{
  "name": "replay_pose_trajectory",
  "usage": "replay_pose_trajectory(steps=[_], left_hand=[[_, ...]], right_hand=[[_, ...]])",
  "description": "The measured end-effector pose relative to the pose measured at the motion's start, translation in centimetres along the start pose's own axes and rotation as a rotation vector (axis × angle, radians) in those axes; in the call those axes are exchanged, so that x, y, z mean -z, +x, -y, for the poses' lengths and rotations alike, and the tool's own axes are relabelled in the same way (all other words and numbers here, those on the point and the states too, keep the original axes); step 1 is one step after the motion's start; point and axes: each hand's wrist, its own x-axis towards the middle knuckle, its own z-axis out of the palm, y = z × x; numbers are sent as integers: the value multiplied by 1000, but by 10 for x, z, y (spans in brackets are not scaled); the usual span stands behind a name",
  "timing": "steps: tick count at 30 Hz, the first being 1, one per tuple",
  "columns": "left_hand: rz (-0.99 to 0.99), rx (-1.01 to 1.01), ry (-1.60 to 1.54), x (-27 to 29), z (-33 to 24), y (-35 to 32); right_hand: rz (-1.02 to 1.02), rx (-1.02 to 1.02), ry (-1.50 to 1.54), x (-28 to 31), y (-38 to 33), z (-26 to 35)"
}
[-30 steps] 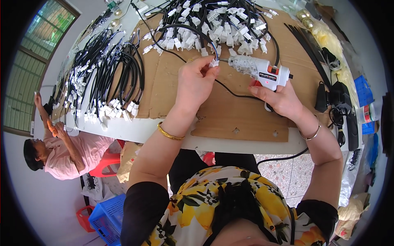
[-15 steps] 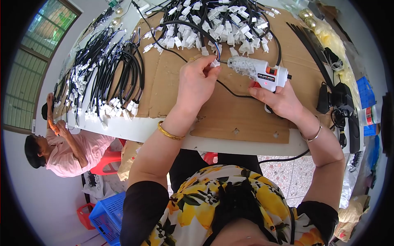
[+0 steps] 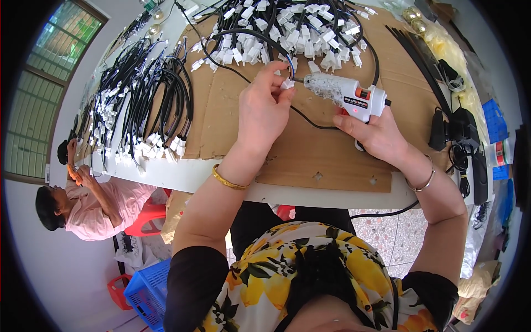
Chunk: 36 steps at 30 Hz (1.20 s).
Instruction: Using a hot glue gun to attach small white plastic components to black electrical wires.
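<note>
My left hand (image 3: pixel 264 108) pinches a small white plug connector (image 3: pixel 287 84) between thumb and fingers. Blue and white wires run up from it into a black-sleeved cable (image 3: pixel 251 31) that arcs toward the far heap. My right hand (image 3: pixel 373 133) is wrapped round the grip of a white hot glue gun (image 3: pixel 345 95), with a finger at the red trigger. The gun points left, its nozzle tip at or very near the wires where they enter the connector. Clear, lumpy glue or wrapping coats its front part.
A heap of white-ended cables (image 3: pixel 298 33) lies beyond my hands on brown cardboard (image 3: pixel 221 130). More black cable bundles (image 3: pixel 171 105) spread on the left. Black adapters (image 3: pixel 462 130) and cords sit at right. A person in pink (image 3: pixel 110 207) works at the far left; a blue crate (image 3: pixel 149 293) stands below.
The glue gun and the connector have shifted slightly left. My left fingers have opened a little around the connector, and the nozzle is closer to its wires.
</note>
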Motion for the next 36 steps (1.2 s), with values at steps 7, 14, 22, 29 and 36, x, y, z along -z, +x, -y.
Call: replay_pose_trajectory(steps=[7,14,22,29,36], left_hand=[[-14,-86,126,1,-3,0],[-27,-141,225,2,-6,0],[-32,-152,250,2,-5,0],[-24,-131,237,2,-5,-1],[-31,-86,177,2,-7,1]], right_hand=[[19,-87,66,4,-1,1],[43,-113,25,8,0,3],[49,-88,45,9,1,0],[51,-147,10,8,1,7],[41,-79,16,9,2,7]])
